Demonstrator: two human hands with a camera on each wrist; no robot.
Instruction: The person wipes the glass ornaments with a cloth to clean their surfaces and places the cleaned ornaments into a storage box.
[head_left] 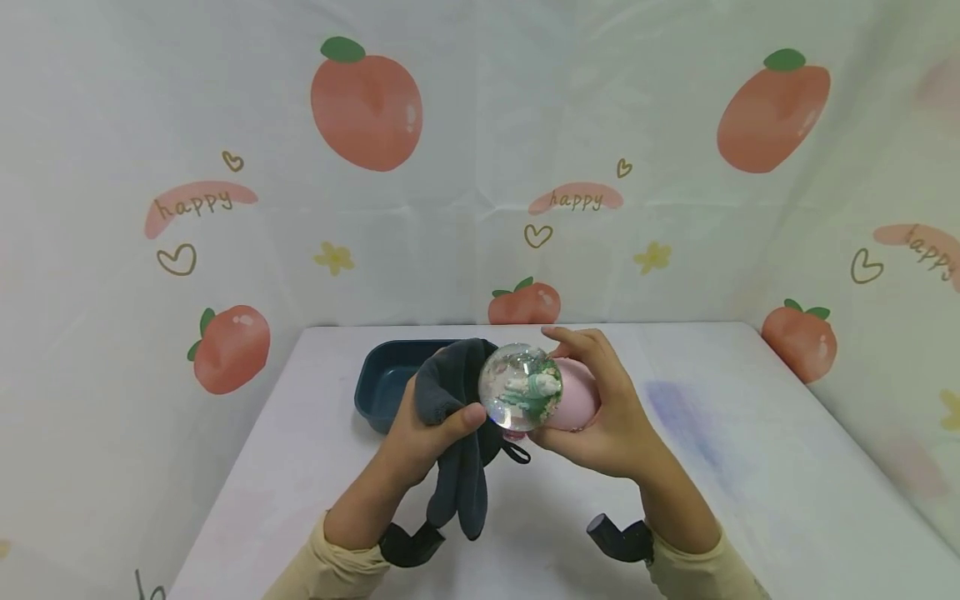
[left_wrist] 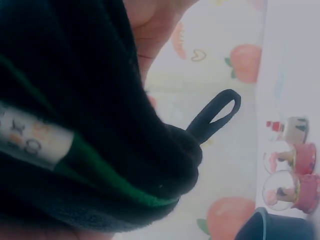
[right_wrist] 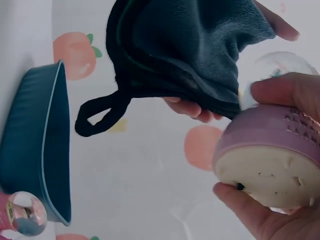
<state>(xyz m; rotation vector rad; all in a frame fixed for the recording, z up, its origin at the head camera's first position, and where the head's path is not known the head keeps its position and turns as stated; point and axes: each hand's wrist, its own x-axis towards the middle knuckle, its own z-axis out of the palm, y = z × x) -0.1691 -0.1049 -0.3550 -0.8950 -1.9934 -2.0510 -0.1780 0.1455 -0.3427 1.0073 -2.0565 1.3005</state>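
Note:
In front of the body, my right hand [head_left: 615, 421] grips a snow globe [head_left: 521, 387] by its pink base, the glass ball turned toward the left. A white and green figure sits inside the ball. The pale underside of the base [right_wrist: 270, 172] faces the right wrist camera, fingers and thumb spread round it. My left hand [head_left: 408, 446] holds a dark grey-blue cloth [head_left: 453, 392], bunched, its ends hanging below the hand. A hanging loop [left_wrist: 217, 115] and a white label [left_wrist: 35, 135] show on the cloth. Cloth and left thumb lie right at the ball's left side.
A dark blue basin [head_left: 363, 407] stands on the white table [head_left: 262, 467], behind and left of the hands. Three more snow globes [left_wrist: 304, 159] stand beside it in the left wrist view. A white curtain [head_left: 480, 100] printed with peaches hangs behind the table.

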